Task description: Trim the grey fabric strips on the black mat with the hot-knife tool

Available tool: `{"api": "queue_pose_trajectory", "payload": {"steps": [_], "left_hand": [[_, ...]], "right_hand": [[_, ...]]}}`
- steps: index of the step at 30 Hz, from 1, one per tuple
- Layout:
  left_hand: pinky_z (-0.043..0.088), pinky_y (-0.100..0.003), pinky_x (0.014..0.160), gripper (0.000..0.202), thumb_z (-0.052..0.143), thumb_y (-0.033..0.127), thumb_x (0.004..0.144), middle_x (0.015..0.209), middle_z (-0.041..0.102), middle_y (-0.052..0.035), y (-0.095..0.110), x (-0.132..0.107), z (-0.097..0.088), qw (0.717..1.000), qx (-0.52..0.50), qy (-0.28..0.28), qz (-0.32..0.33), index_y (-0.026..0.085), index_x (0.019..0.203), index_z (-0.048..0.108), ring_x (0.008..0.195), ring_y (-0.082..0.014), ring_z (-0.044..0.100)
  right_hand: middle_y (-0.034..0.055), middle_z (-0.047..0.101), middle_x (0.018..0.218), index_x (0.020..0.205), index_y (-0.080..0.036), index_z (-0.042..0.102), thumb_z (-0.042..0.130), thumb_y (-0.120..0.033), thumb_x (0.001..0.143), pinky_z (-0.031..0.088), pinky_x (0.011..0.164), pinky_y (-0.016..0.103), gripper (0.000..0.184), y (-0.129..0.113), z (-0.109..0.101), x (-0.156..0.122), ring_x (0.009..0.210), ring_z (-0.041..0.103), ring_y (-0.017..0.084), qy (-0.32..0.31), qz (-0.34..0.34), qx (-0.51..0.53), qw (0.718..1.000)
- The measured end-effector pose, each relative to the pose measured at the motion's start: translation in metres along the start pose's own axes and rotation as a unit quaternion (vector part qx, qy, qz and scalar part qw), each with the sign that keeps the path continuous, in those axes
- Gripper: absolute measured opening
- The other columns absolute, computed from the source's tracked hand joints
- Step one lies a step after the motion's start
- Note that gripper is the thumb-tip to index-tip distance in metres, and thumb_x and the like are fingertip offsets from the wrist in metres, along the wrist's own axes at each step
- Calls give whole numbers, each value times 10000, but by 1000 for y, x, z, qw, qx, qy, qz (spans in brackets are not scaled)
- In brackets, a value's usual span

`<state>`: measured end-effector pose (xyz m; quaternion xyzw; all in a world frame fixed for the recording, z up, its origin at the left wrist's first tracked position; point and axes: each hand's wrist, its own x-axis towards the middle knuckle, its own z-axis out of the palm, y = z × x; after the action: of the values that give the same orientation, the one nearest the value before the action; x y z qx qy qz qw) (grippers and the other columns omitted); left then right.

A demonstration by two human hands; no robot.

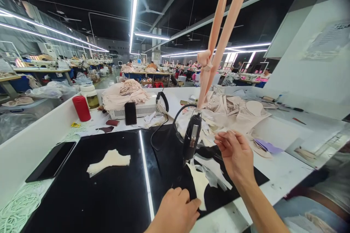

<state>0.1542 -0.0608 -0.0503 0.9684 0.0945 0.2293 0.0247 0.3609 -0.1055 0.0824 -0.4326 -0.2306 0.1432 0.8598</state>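
A black cutting tool [191, 136] hangs on pink elastic straps [218, 32] above the black mat [109, 189], tip down just above a cream fabric piece [200, 185]. My left hand [176, 211] is curled at the near edge, pinching the lower end of that piece. My right hand [235, 153] hovers just right of the tool with fingers loosely spread, holding nothing. A small stack of cut cream pieces [109, 161] lies on the mat's left half.
A heap of cream fabric scraps [232, 113] covers the table behind the tool. A phone [50, 161] lies at left, a red bottle [81, 108], a jar and a white basket with fabric [128, 96] at the back. Other workers sit at distant tables.
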Motion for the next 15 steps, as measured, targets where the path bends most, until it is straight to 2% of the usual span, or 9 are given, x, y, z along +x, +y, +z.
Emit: {"api": "queue_pose_trajectory", "payload": {"steps": [3,6,8,10,11,12,15], "left_hand": [[401,-294,566,185,775,372,893,757,621,13,-2,2,13,1000,11,6,1,288,1038,695,665,-188,609],[447,-285,602,237,740,366,916,774,651,6,-5,3,19,1000,-1,-5,-6,318,1144,700,692,-196,639],[493,-297,680,296,694,337,937,836,695,-11,-7,3,15,997,-60,-32,-26,321,1232,683,759,-215,669],[518,-314,754,297,602,346,984,924,729,-36,-10,2,4,974,-204,-59,-77,289,1266,676,817,-217,685],[522,-313,757,310,544,390,1012,941,734,-51,-12,1,-4,943,-305,-70,-117,258,1258,679,813,-209,686],[521,-303,739,372,483,462,1036,939,732,-64,-14,0,-12,892,-414,-78,-165,220,1234,684,794,-197,683],[499,-268,693,675,408,732,988,886,705,-91,-19,-6,-38,677,-677,-92,-273,132,1096,698,787,-178,672]], "right_hand": [[-42,659,733,900,-244,652,931,-510,670,565,617,171,449,-15,6,-11,652,624,98,-24,-5,28,999],[-56,570,634,907,-252,663,926,-522,682,523,524,185,440,-25,9,-31,543,523,96,-54,13,30,998],[-61,528,592,915,-257,668,928,-541,672,493,472,195,456,-26,7,-49,495,463,95,-76,38,11,996],[-69,482,567,932,-265,665,899,-578,696,464,441,204,456,-22,3,-69,475,424,98,-106,73,-17,991],[-73,466,568,957,-270,662,879,-588,721,456,440,209,452,-17,1,-80,475,415,100,-125,96,-30,987],[-81,448,565,979,-275,657,869,-589,733,436,432,208,452,-12,-1,-90,464,395,96,-137,117,-37,983],[-83,440,598,997,-265,635,851,-618,740,386,427,208,487,6,-2,-120,450,356,83,-182,175,-43,967]]}}
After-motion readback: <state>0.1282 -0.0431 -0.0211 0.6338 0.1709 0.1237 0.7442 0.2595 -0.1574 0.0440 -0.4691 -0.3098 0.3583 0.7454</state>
